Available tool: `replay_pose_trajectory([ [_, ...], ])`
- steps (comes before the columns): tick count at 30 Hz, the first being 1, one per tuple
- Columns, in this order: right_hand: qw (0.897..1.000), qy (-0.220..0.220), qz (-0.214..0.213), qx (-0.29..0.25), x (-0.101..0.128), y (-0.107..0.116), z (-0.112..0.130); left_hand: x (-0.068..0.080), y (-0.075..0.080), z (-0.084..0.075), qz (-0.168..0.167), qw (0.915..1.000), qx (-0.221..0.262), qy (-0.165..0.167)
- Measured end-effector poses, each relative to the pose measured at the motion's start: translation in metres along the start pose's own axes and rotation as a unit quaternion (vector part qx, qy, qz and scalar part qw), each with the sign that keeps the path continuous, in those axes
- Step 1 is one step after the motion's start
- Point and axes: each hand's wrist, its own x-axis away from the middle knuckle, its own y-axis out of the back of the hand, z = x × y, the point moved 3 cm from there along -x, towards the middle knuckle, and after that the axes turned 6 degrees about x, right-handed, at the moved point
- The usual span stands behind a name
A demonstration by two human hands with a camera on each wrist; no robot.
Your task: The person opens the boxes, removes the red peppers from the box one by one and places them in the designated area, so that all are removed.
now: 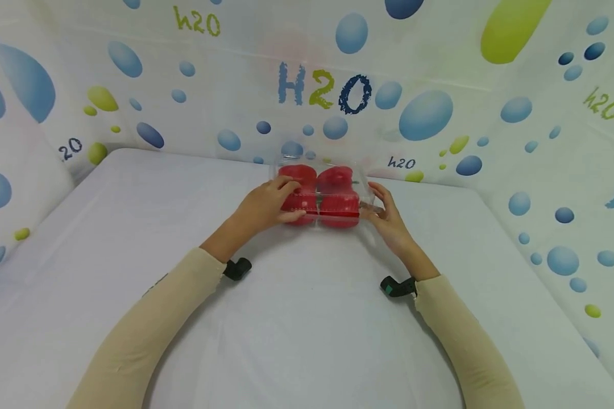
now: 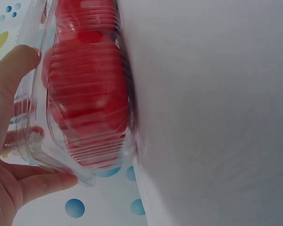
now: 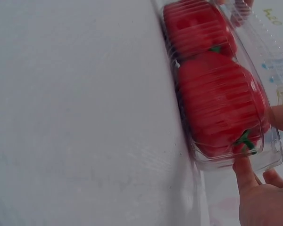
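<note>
Clear plastic box [image 1: 321, 196] of red peppers [image 1: 337, 197] sits at the table's [image 1: 133, 227] far edge, left hand [image 1: 266, 205] and right hand [image 1: 384, 213] pinching opposite ends (thumb under, fingers over), seemingly to steady it.

The left hand [image 2: 7, 155] holds one end of a clear ribbed box [image 2: 80, 94]. Its thumb [image 2: 12, 70] lies on the box's top edge, and a finger [image 2: 42, 183] curls under the lower corner. Just beyond the fingers, red peppers [image 2: 87, 89] fill the box. The far side of the box rests against a white table [image 2: 212, 113]. Behind the hand is a white backdrop with blue dots [image 2: 74, 207].
</note>
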Motion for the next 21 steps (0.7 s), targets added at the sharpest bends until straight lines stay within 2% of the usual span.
replay_pose_trajectory([
  [6,1.000,0.011,0.001,-0.005,0.0017,0.0006,-0.0006,-0.0024,-0.0010,0.0002,-0.002,0.9980,0.055,0.032],
  [11,1.000,0.013,0.007,0.003,0.0008,0.0000,-0.0020,-0.0014,0.0011,0.0012,0.015,0.9900,0.115,0.080],
  [16,1.000,-0.021,0.007,-0.019,-0.0015,0.0000,-0.0052,-0.0014,0.0032,0.0036,0.036,0.9802,0.151,0.123],
  [21,0.998,-0.055,0.028,-0.032,-0.0036,-0.0005,-0.0074,-0.0026,0.0069,0.0062,0.057,0.9743,0.164,0.144],
])
